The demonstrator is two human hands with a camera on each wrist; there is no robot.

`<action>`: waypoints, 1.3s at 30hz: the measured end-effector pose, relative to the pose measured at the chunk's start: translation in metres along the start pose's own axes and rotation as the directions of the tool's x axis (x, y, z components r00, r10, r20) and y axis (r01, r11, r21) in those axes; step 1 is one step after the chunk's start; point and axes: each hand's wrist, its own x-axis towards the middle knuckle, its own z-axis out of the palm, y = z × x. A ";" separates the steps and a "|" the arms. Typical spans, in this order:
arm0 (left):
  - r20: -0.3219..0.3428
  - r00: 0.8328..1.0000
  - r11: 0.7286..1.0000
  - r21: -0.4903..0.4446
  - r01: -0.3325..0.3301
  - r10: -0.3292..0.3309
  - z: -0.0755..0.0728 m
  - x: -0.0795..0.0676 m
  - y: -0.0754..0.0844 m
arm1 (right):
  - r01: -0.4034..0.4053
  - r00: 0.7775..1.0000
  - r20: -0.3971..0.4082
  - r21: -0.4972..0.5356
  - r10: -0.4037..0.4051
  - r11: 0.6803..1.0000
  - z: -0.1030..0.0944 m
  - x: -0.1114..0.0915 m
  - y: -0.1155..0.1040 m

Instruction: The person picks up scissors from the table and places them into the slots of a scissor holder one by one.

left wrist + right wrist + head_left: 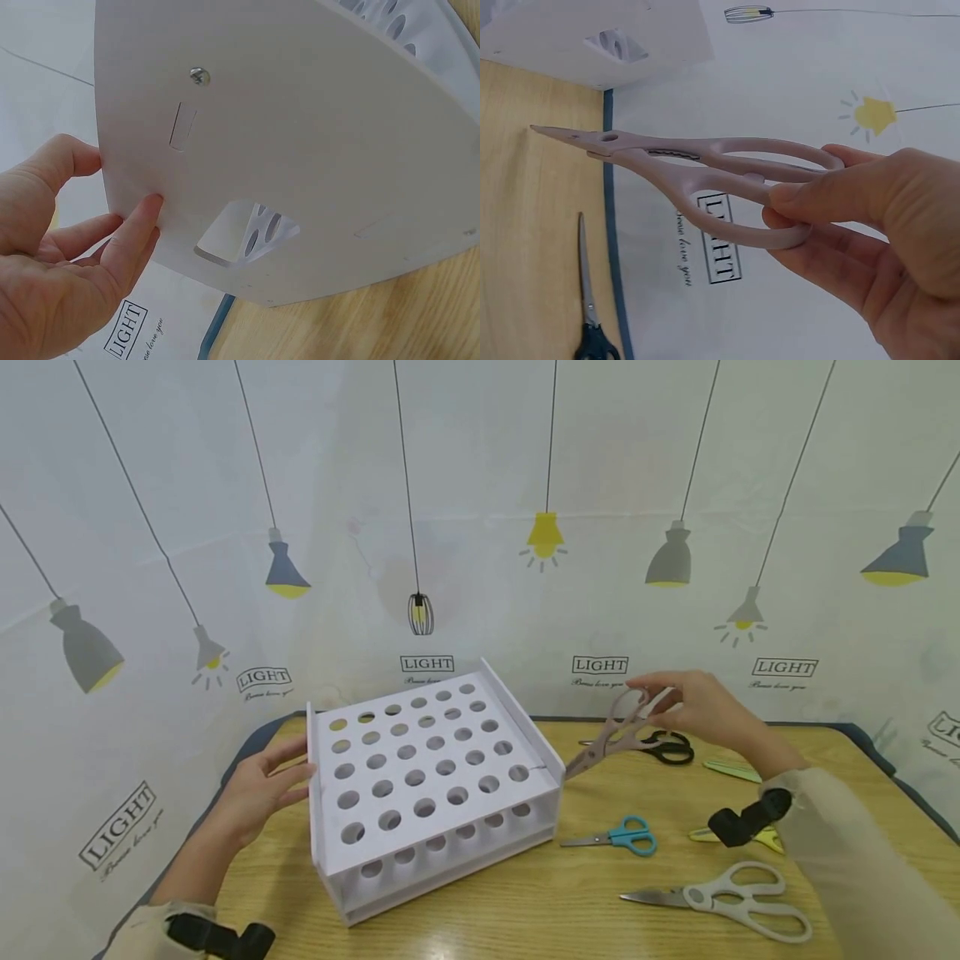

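Observation:
My right hand holds a pair of pale pink scissors by the handle loops, thumb against the fingers. Their blades point down and left, overlapping the right side of a white rack in the head view; in the right wrist view the tips lie over the wood. Round holes run in rows across the rack's two levels. My left hand rests its fingertips on the rack's left side panel, at the edge and on the flat face. That panel has a screw and a cut-out.
Black-handled scissors lie behind the pink ones on the wooden table. Blue scissors, white-handled scissors and a yellow-handled tool lie right of the rack. A green item lies near the right forearm. A lamp-print cloth hangs behind.

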 end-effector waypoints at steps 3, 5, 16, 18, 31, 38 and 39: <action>0.002 1.000 1.000 0.000 -0.001 0.001 0.001 0.000 0.000 | 0.009 1.000 0.000 -0.032 -0.009 0.999 -0.006 0.002 -0.007; 0.001 1.000 1.000 0.000 0.001 -0.001 0.001 0.000 0.000 | 0.025 1.000 -0.003 -0.056 -0.026 0.998 -0.011 0.004 -0.012; 0.004 1.000 1.000 0.018 -0.011 0.011 -0.001 -0.001 -0.001 | 0.134 0.990 -0.023 -0.122 -0.138 0.984 -0.037 0.016 -0.040; 0.005 1.000 1.000 0.016 -0.009 0.009 -0.001 0.000 -0.001 | 0.143 0.989 -0.028 -0.130 -0.148 0.981 -0.040 0.018 -0.044; 0.008 1.000 1.000 0.007 0.000 0.000 -0.001 0.002 0.000 | 0.170 0.980 -0.068 -0.202 -0.187 0.965 -0.063 0.034 -0.076; 0.005 1.000 1.000 0.006 0.002 -0.002 -0.001 0.001 -0.001 | 0.200 0.970 -0.094 -0.216 -0.224 0.956 -0.073 0.044 -0.099; 0.005 1.000 1.000 0.005 0.005 -0.005 -0.001 0.000 -0.001 | 0.202 0.969 -0.097 -0.217 -0.227 0.955 -0.074 0.046 -0.102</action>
